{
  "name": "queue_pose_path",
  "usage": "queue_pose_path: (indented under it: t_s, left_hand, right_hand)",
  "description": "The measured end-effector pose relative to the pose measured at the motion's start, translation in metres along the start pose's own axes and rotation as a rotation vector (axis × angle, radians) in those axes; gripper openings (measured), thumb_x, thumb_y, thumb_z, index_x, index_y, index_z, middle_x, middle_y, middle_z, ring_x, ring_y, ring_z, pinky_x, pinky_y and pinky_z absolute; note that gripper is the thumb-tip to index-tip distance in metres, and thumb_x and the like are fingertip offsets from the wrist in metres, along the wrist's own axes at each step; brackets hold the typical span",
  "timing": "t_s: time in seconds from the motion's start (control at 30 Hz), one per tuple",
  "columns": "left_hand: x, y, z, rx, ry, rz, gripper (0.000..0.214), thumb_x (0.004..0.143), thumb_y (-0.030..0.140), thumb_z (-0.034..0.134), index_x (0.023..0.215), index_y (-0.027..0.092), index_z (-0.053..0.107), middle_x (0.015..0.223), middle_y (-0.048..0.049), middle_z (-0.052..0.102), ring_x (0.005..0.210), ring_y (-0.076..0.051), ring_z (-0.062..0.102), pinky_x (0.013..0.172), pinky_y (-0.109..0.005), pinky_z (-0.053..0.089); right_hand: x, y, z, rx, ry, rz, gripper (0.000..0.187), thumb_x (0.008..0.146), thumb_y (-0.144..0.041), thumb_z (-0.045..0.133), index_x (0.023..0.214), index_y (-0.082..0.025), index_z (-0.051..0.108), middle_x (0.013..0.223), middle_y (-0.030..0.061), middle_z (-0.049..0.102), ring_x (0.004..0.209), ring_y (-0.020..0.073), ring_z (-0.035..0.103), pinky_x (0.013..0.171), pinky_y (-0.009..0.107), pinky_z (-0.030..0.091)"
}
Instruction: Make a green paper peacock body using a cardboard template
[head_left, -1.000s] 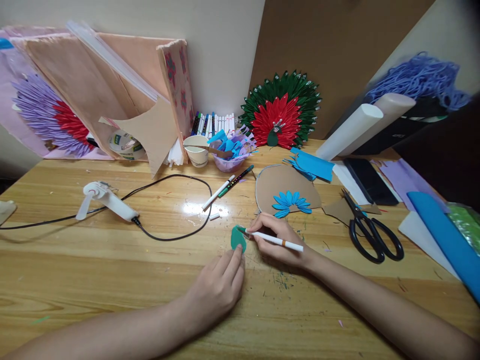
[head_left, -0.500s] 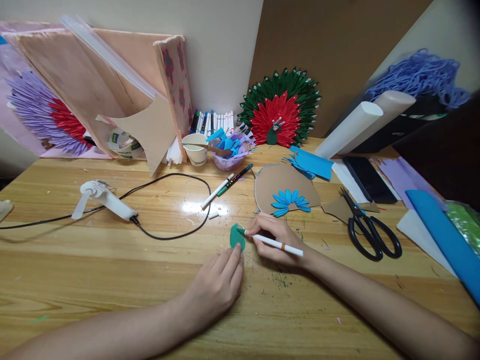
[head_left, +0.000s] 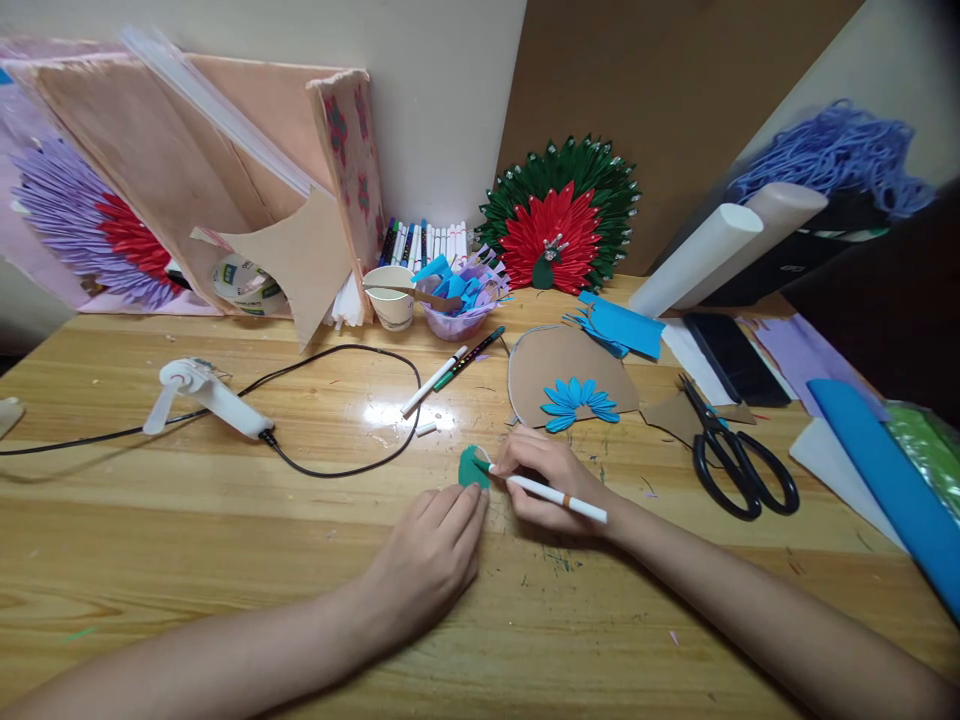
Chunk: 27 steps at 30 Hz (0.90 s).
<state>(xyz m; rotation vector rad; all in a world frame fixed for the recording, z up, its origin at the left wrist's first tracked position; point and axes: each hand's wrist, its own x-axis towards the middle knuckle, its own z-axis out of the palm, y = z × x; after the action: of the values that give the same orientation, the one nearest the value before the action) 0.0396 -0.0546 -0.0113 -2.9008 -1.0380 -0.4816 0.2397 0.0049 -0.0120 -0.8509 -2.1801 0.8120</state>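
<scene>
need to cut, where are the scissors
In the head view the black scissors lie on the table, right of the right hand, next to a brown cardboard scrap.

The left hand (head_left: 429, 568) and right hand (head_left: 553, 478) are bare, as are both forearms (head_left: 225, 650) (uncovered as far as they show).

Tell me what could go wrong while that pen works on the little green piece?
Only fingertips of the left hand pin the small green piece; it might slip under the white pen in the right hand, leaving a stray mark on it or the wooden table. The right forearm could nudge the scissors nearby.
</scene>
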Motion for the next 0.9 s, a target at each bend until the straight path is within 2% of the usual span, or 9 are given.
queue_pose_path:
  t_s: [0.1,0.23,0.33,0.47,0.57,0.7,0.8,0.9]
  left_hand:
    - [0.0003,0.0000,0.0010,0.007,0.034,0.014,0.036,0.083,0.008,0.040,0.114,-0.001,0.054,0.102,-0.0173,0.065,0.089,-0.025,0.059,0.071,-0.037,0.052]
    - [0.0005,-0.0006,0.0025,0.006,0.056,0.018,0.035,0.083,0.009,0.042,0.113,-0.001,0.055,0.101,-0.0163,0.065,0.089,-0.025,0.059,0.072,-0.036,0.052]
    - [0.0008,-0.0009,0.0024,0.003,0.054,0.013,0.035,0.082,0.009,0.043,0.113,-0.001,0.056,0.102,-0.0158,0.065,0.089,-0.025,0.059,0.072,-0.037,0.052]
    - [0.0010,-0.0012,0.0012,-0.031,0.051,0.000,0.035,0.082,0.010,0.044,0.113,0.000,0.056,0.104,-0.0154,0.065,0.094,-0.026,0.059,0.077,-0.038,0.052]
    - [0.0011,-0.0016,0.0008,-0.049,0.052,0.007,0.035,0.081,0.010,0.045,0.113,0.000,0.056,0.104,-0.0164,0.064,0.097,-0.027,0.058,0.082,-0.040,0.052]
    - [0.0010,-0.0016,0.0017,-0.049,0.071,0.013,0.035,0.080,0.009,0.046,0.112,-0.001,0.057,0.103,-0.0176,0.064,0.096,-0.028,0.058,0.081,-0.041,0.054]
    - [0.0010,-0.0013,0.0022,-0.041,0.070,0.017,0.035,0.080,0.008,0.046,0.112,-0.002,0.057,0.102,-0.0183,0.064,0.095,-0.029,0.059,0.080,-0.042,0.054]
    - [0.0016,-0.0015,0.0021,-0.036,0.073,0.020,0.035,0.080,0.008,0.046,0.112,-0.002,0.056,0.103,-0.0187,0.064,0.095,-0.028,0.059,0.079,-0.042,0.055]
  right_hand:
    - [-0.0005,0.0010,0.0003,-0.019,0.041,0.034,0.020,0.067,-0.003,0.048,0.077,-0.020,0.052,0.072,0.0031,0.058,0.069,0.0170,0.051,0.064,0.030,0.043]
    - [-0.0015,0.0022,0.0006,-0.015,-0.006,-0.017,0.020,0.066,-0.003,0.049,0.077,-0.020,0.051,0.072,0.0030,0.058,0.069,0.0169,0.050,0.064,0.030,0.043]
    - [-0.0018,0.0020,0.0007,-0.043,0.038,0.024,0.020,0.068,-0.003,0.048,0.078,-0.020,0.051,0.072,0.0031,0.057,0.069,0.0171,0.050,0.064,0.030,0.043]
    - [-0.0023,0.0013,0.0012,-0.019,-0.014,-0.020,0.021,0.068,-0.003,0.049,0.080,-0.020,0.052,0.074,0.0038,0.058,0.071,0.0174,0.050,0.065,0.031,0.044]
    - [-0.0027,0.0018,0.0019,-0.032,0.019,0.003,0.022,0.068,-0.002,0.049,0.081,-0.020,0.052,0.075,0.0038,0.058,0.072,0.0176,0.051,0.066,0.031,0.044]
    - [-0.0028,0.0032,0.0024,-0.001,-0.011,-0.014,0.021,0.069,-0.002,0.051,0.082,-0.020,0.053,0.077,0.0041,0.059,0.073,0.0177,0.052,0.067,0.032,0.045]
    - [-0.0030,0.0034,0.0025,0.002,0.026,0.027,0.020,0.073,-0.004,0.052,0.085,-0.020,0.054,0.080,0.0047,0.061,0.076,0.0185,0.054,0.069,0.033,0.045]
    - [-0.0035,0.0028,0.0024,0.027,-0.014,0.025,0.020,0.075,-0.005,0.053,0.088,-0.019,0.056,0.084,0.0055,0.062,0.079,0.0185,0.055,0.072,0.034,0.046]
